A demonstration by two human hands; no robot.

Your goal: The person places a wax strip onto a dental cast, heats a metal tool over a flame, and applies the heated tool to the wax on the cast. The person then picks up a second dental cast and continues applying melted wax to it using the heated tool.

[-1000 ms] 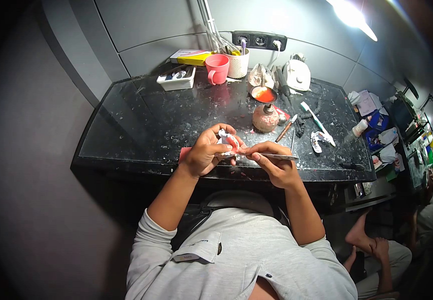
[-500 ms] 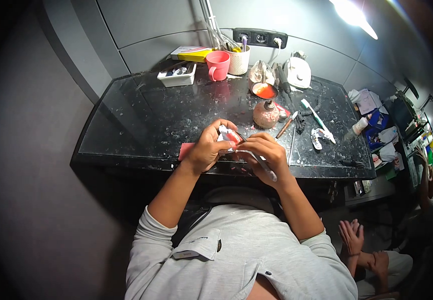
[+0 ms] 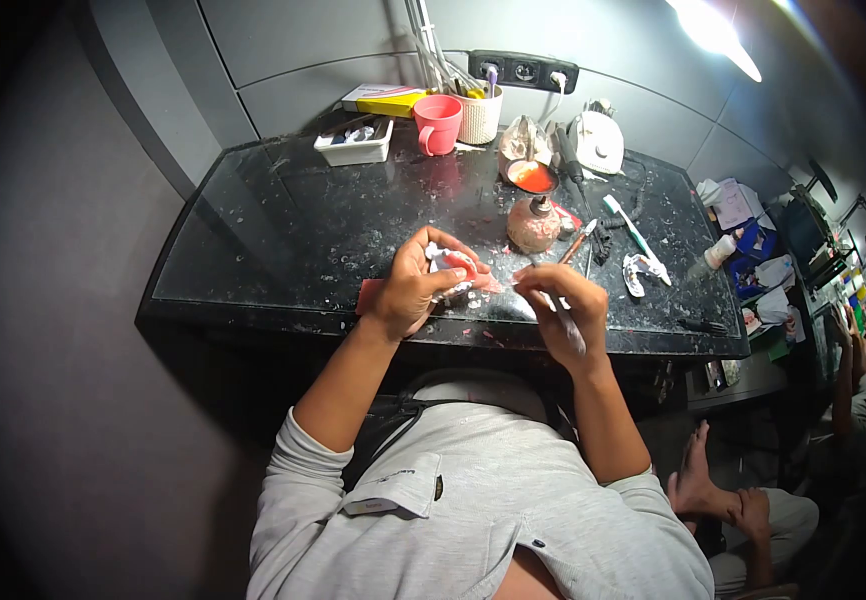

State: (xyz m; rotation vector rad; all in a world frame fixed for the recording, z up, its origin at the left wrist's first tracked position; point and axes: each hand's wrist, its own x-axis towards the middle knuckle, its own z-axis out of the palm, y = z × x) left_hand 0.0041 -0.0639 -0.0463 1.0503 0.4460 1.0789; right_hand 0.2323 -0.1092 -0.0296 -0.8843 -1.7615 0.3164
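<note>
My left hand [image 3: 415, 285] is closed around a white dental cast [image 3: 441, 257] with pink wax [image 3: 461, 264] along it, held above the front of the bench. Its fingers hide part of the cast. My right hand [image 3: 568, 305] is a short way to the right, fingers pinched on a slim wax carving tool [image 3: 575, 338] whose pale handle lies along the palm. The tool's tip is hard to make out and sits apart from the cast. Pink shavings [image 3: 488, 286] lie between the hands. Beside my left wrist is a pink wax sheet [image 3: 370, 293].
Behind my hands stand a round spirit burner [image 3: 533, 228] and a dish of red wax [image 3: 533, 178]. To the right lie a brown-handled tool [image 3: 575, 245], a toothbrush [image 3: 637, 232] and a white horseshoe-shaped piece [image 3: 636, 277]. A pink mug [image 3: 439, 128] stands farther back. Another person's hand [image 3: 695, 480] shows lower right.
My right hand has drawn away from the cast to the right, carrying the carving tool. My left hand keeps the cast nearly in place, slightly turned. The other person's hand has shifted.
</note>
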